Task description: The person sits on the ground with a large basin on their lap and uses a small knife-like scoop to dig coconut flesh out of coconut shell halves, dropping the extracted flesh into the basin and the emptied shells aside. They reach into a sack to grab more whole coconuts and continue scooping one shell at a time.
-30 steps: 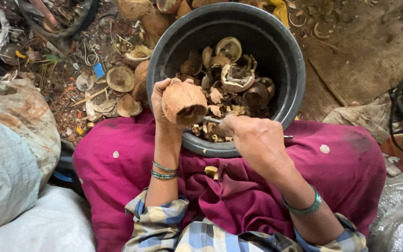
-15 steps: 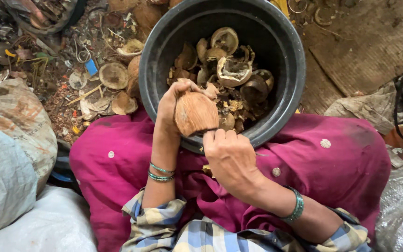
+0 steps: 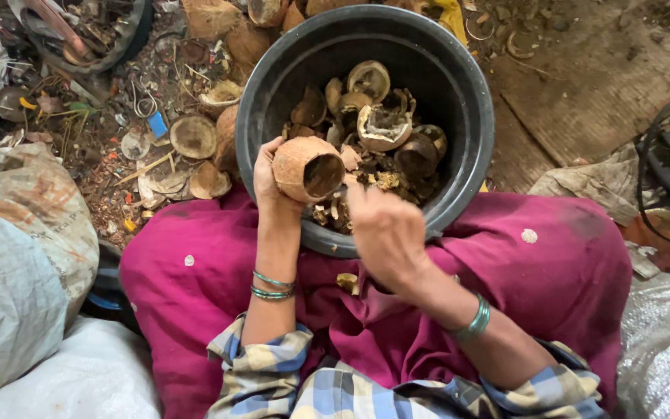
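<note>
Shell (image 3: 306, 167) now turned, cavity facing right hand (image 3: 385, 233). Left hand (image 3: 267, 174) grips shell over bucket (image 3: 459, 186); right hand closed, tool hidden. Scooping step; next needs entry into cavity.

Soft, even daylight with no glare and only faint shadows. The right hand (image 3: 385, 233) is smeared by motion blur. The black tub's (image 3: 459, 85) inside is dim, and edges bow slightly.

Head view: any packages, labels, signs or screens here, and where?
No labels, signs or screens.
Woven sack: left, bulging, grey and tan.
White bag: bottom left, plain.
Silvery bag: bottom right, crinkled.
Small blue packet-like scrap: ground left of the black tub.
</note>
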Demonstrator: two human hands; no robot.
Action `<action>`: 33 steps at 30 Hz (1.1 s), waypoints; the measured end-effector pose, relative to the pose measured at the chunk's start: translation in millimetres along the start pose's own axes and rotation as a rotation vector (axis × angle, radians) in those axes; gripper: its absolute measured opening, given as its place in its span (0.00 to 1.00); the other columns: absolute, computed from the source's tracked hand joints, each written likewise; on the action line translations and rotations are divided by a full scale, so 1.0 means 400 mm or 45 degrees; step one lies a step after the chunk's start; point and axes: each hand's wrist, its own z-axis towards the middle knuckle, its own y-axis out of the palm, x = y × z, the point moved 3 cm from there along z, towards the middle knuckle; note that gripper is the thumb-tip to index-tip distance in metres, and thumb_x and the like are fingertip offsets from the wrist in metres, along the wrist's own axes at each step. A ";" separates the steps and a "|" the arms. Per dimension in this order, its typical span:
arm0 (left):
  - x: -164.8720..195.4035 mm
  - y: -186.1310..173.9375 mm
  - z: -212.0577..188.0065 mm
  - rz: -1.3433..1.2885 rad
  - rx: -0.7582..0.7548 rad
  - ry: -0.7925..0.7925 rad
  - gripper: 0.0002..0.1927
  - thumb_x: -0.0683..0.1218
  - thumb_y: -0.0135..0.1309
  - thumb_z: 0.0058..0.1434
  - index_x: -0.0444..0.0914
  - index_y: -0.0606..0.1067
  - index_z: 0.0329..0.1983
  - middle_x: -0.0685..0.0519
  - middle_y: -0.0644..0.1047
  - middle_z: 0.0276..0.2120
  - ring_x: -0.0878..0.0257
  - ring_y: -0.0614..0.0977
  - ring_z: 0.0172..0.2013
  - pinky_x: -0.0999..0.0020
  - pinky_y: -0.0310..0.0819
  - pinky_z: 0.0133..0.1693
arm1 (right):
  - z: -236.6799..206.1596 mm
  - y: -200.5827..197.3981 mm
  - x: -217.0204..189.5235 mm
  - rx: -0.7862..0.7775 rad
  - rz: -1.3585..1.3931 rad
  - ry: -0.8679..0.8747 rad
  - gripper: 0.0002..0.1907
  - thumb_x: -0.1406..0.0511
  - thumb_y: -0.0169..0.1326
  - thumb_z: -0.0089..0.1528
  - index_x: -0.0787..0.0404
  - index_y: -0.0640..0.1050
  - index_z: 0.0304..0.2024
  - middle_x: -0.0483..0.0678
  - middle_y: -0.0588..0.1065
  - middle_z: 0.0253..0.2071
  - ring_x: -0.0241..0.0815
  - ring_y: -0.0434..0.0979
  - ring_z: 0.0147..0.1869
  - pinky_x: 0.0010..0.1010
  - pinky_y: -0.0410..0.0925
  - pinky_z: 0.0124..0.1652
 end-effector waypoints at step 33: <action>-0.024 -0.005 -0.010 0.041 -0.201 0.000 0.16 0.48 0.48 0.66 0.29 0.77 0.33 0.33 0.82 0.39 0.43 0.84 0.38 0.51 0.81 0.47 | -0.033 0.006 -0.096 0.175 -0.087 -0.179 0.11 0.67 0.51 0.56 0.64 0.77 0.40 0.48 0.74 0.27 0.43 0.77 0.29 0.34 0.70 0.28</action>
